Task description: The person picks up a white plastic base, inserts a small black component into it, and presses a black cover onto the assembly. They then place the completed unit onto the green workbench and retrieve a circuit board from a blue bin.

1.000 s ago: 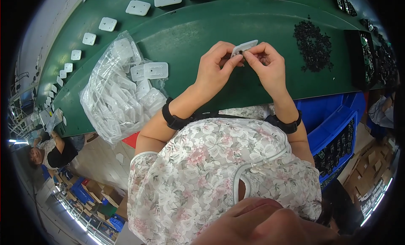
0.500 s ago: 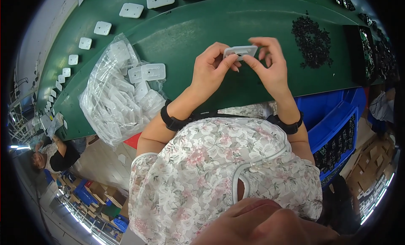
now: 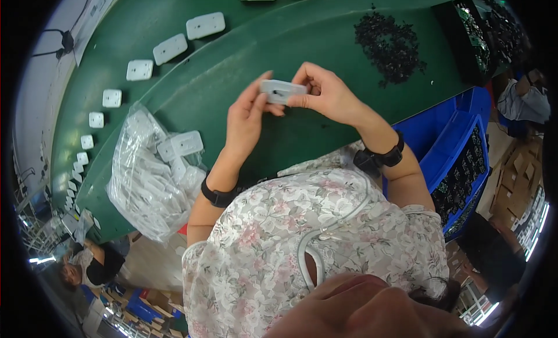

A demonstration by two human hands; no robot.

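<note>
Above the green tabletop I hold a white plastic housing between both hands; a small dark spot shows on its upper face. My left hand pinches its left end, the fingers slightly smeared by motion. My right hand grips the right end between thumb and bent fingers. Left of my left forearm lies a clear plastic bag full of similar white housings, a few of them spilling from its mouth. Farther off to the right is a loose pile of small black parts.
A curved row of white housings runs along the table's far and left side. At the right stand a black box with dark parts and a blue bin below the table edge. Other people are in the background.
Both hands have moved left with the white housing. The view has turned, so the bag and the black pile show at shifted places. My right fingers have closed on the housing's right end.
</note>
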